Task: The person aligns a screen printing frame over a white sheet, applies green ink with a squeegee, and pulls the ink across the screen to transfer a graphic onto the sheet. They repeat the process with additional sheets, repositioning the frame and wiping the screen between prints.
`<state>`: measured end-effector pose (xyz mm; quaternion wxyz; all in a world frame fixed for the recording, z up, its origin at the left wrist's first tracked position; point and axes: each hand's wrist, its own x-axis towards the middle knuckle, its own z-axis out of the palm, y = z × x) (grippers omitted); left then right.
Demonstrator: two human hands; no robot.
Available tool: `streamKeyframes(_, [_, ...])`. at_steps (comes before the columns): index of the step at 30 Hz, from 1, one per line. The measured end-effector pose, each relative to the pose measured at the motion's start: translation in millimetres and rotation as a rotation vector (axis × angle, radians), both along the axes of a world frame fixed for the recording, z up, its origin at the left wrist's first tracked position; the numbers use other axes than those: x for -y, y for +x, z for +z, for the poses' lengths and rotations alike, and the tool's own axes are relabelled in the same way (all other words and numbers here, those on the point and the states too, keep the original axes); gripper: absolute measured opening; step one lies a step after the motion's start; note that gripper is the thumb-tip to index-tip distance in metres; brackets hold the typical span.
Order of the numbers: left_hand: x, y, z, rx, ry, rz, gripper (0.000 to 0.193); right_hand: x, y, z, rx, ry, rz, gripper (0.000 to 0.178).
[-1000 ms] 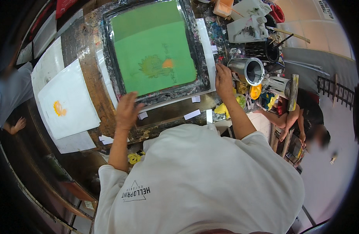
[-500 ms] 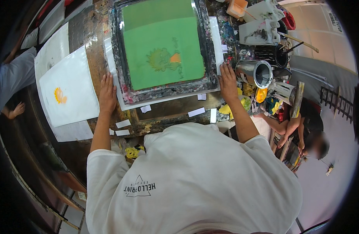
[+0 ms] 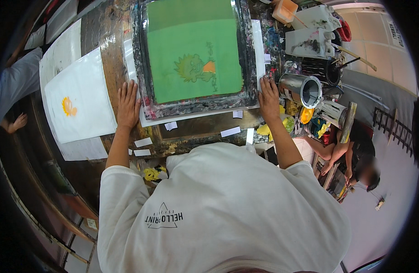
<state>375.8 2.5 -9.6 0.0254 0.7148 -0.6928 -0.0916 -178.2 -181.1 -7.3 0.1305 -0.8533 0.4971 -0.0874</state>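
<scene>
A screen-printing frame [image 3: 157, 105] with green mesh [image 3: 196, 50] lies on the table, its dark rim smeared with paint. Through the mesh shows a cartoon figure with spiky hair and an orange patch. Beneath the frame, a white sheet [image 3: 260, 54] sticks out at the sides and the near edge. My left hand [image 3: 128, 104] rests flat, fingers out, at the sheet's left edge beside the frame. Opposite it, my right hand [image 3: 268, 98] lies flat at the right edge, fingers stretched forward. Neither hand grips anything.
Left of the frame lies a white sheet with a yellow-orange print [image 3: 82, 91]. Small white paper pieces [image 3: 230, 131] dot the near table. At right stand a metal can [image 3: 300, 88], white jugs [image 3: 309, 44] and an orange tub [image 3: 284, 11]. One person sits at right; another is at far left.
The view has shifted slightly, and the cartoon under the mesh looks sharper. Both hands stay flat at the sheet's edges. The seated person's head has dipped a little.
</scene>
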Motion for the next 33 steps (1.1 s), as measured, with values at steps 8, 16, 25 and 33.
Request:
streamKeyframes(8, [1.1,0.5,-3.7,-0.007,-0.039,0.023,0.06,0.4,0.7,2.6,0.017,-0.007,0.011,0.063])
streamKeyframes(16, [0.5,1.2,-7.1,0.005,-0.036,0.04,0.059,-0.7,1.1,4.1,0.012,0.001,0.012,0.064])
streamKeyframes(25, [1.2,-1.0,-4.6,-0.003,-0.034,0.049,0.06,-0.4,0.9,3.2,0.008,-0.011,0.024,0.065])
streamKeyframes(33, [1.2,2.2,-3.5,-0.077,-0.063,0.04,0.062,4.0,2.9,5.2,0.066,-0.009,0.005,0.064])
